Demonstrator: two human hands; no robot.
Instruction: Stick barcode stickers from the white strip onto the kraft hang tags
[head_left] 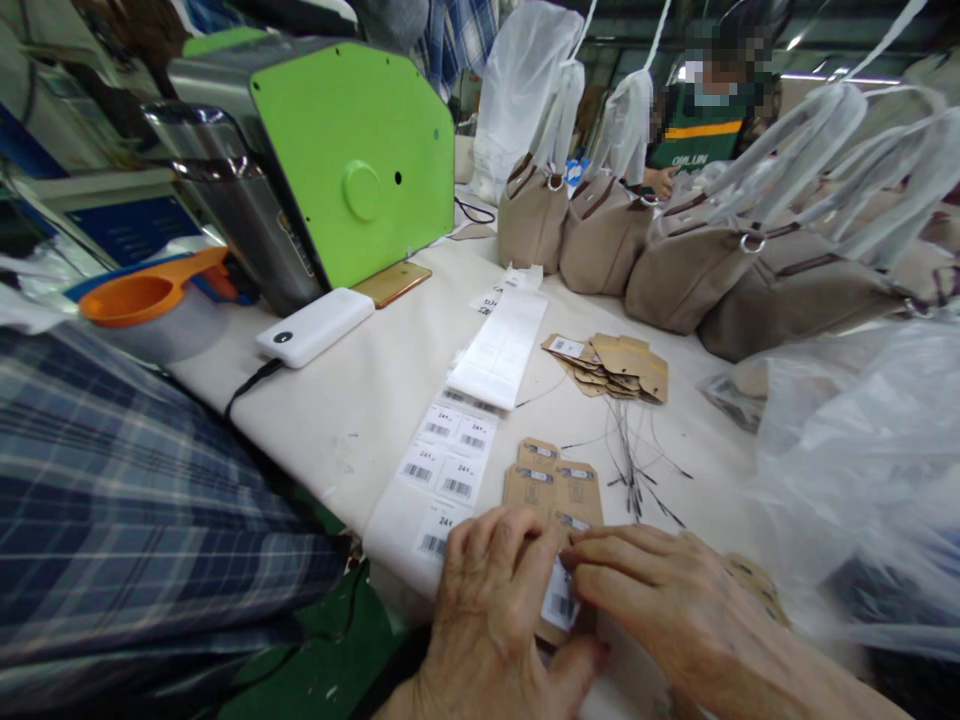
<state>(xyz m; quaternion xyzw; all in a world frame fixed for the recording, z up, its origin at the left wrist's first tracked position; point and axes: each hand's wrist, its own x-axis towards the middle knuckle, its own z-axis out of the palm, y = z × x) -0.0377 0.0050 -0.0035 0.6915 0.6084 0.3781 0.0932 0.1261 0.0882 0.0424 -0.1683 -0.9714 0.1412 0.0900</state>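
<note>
Brown cardboard hang tags lie overlapped at the table's front edge. On the nearest tag sits a white barcode sticker. My left hand grips this tag from the left, fingers bent over it and thumb at its lower edge. From the right, my right hand has its fingers pressed together with the tips at the sticker's edge; its thumb is hidden. Left of my hands runs a strip of printed barcode labels, its far part folded over with the white backing up.
A pile of strung tags lies behind. Taupe handbags with wrapped handles line the back right. A green machine, steel flask, white power bank and orange scoop stand left. Clear plastic covers the right. A co-worker is behind.
</note>
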